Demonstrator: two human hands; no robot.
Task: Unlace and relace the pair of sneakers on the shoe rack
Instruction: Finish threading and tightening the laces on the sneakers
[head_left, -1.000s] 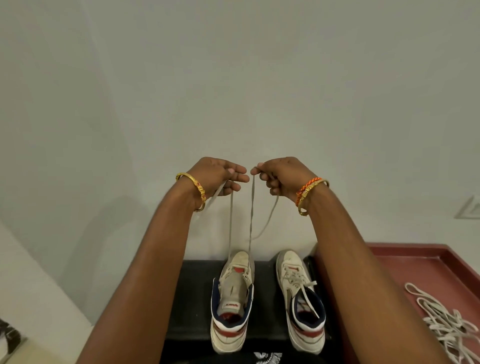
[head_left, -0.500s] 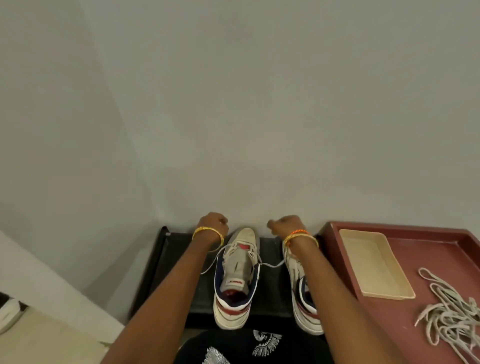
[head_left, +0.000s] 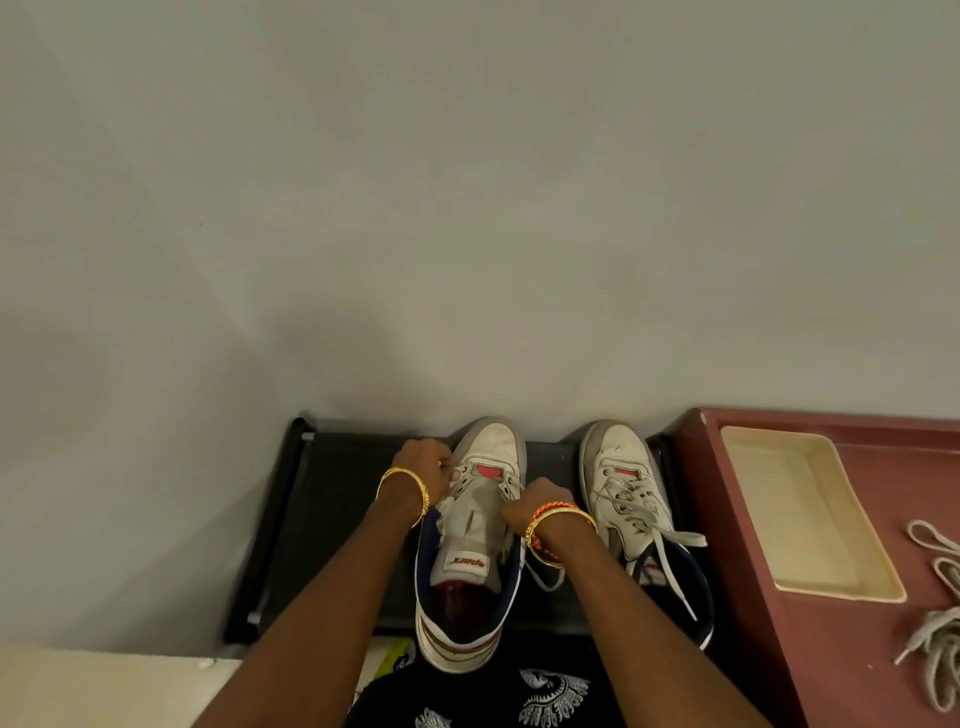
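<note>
The step in hand is the relacing of the left sneaker (head_left: 475, 525). It stands on the black shoe rack (head_left: 332, 519) against the wall, toe to the wall, its tongue bare along most of its length, with lace crossing only at the lowest eyelets by the toe. The left hand (head_left: 423, 465) is curled at the eyelets on the sneaker's left side and seems to pinch the lace (head_left: 511, 486) there, though the lace end itself is hidden by the fingers. The right hand (head_left: 530, 501) is closed on the lace at the eyelets on the right side; a loose loop of lace hangs below that wrist onto the rack. The right sneaker (head_left: 636, 514) stands just beside the first, fully laced, its ends untied and trailing toward the heel. Whether it has been redone or is not yet begun, I cannot tell.

The task looks less than halfway through on this shoe. The next move calls for feeding each lace end across the tongue into the next eyelet up, drawing both sides even and keeping the lace flat and untwisted.

On the red table (head_left: 831, 649) to the right lies a shallow cream tray (head_left: 883, 587), with nothing in it. Near it, on the table itself and not in the tray, lies a tangle of spare laces (head_left: 935, 639).
</note>
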